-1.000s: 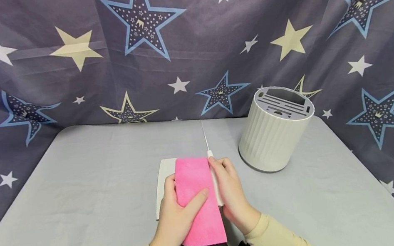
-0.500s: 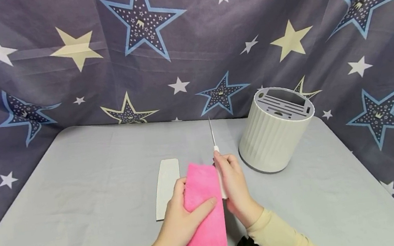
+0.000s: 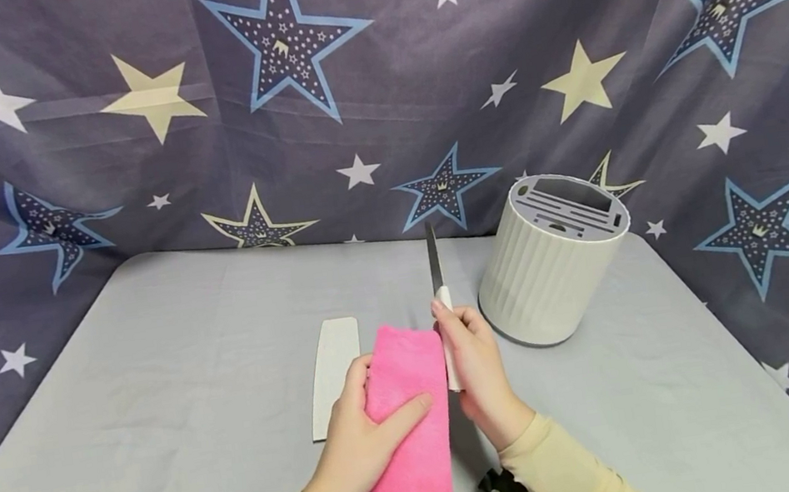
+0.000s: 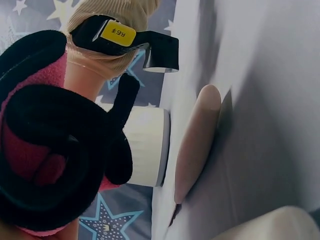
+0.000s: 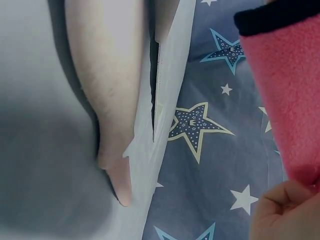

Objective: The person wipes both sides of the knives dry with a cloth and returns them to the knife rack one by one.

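My left hand (image 3: 361, 436) grips a folded pink cloth (image 3: 413, 428) with black edging, thumb laid across its front. The cloth's rolled, black-edged end (image 4: 55, 150) fills the left side of the left wrist view. My right hand (image 3: 478, 369) holds a knife (image 3: 434, 261) by its white handle, just right of the cloth. Its narrow blade points away, toward the backdrop. To the left, a broad white blade (image 3: 335, 372) lies on the table, partly hidden by my left hand. A pale handle (image 4: 197, 145) rests on the table in the left wrist view.
A ribbed white knife block (image 3: 552, 266) with a slotted grey top stands at the back right. The grey-covered table (image 3: 123, 418) meets a star-patterned curtain (image 3: 381, 96) behind. A black wrist camera (image 3: 502, 487) sits by my right sleeve.
The cloth has shifted right and toward me, uncovering more of the broad white blade. The knife has moved right with my right hand and turned, showing more of its blade's flat side.
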A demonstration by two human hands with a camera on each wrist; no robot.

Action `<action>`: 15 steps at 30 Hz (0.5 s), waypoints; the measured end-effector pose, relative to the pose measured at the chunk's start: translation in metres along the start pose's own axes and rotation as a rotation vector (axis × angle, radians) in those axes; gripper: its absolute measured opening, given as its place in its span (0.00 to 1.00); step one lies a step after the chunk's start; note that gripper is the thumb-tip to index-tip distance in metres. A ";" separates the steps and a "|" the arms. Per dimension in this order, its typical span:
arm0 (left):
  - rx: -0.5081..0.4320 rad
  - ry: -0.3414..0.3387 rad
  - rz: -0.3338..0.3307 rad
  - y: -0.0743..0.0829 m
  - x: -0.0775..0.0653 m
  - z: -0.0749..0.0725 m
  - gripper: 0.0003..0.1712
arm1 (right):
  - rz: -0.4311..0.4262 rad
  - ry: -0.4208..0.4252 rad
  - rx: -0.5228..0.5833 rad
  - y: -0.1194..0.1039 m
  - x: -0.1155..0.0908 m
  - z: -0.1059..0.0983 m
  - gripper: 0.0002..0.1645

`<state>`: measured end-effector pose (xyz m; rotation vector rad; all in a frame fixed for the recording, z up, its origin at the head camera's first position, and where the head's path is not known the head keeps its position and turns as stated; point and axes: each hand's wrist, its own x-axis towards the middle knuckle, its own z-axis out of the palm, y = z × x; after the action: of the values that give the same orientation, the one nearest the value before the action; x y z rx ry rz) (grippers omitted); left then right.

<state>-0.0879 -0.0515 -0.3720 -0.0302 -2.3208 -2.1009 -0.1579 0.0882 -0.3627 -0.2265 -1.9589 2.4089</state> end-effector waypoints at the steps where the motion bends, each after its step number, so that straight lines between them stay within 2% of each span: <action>1: 0.004 0.006 -0.001 0.000 0.000 0.000 0.33 | 0.002 -0.003 0.006 0.000 0.000 0.000 0.13; 8: -0.021 0.031 -0.009 -0.001 0.002 -0.001 0.32 | 0.021 -0.027 0.059 0.002 0.001 -0.001 0.14; 15: -0.037 0.039 0.004 -0.003 0.003 -0.003 0.31 | 0.037 -0.054 0.054 0.003 0.000 -0.004 0.21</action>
<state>-0.0912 -0.0545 -0.3743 0.0051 -2.2584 -2.1223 -0.1571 0.0920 -0.3661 -0.1994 -1.9247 2.5132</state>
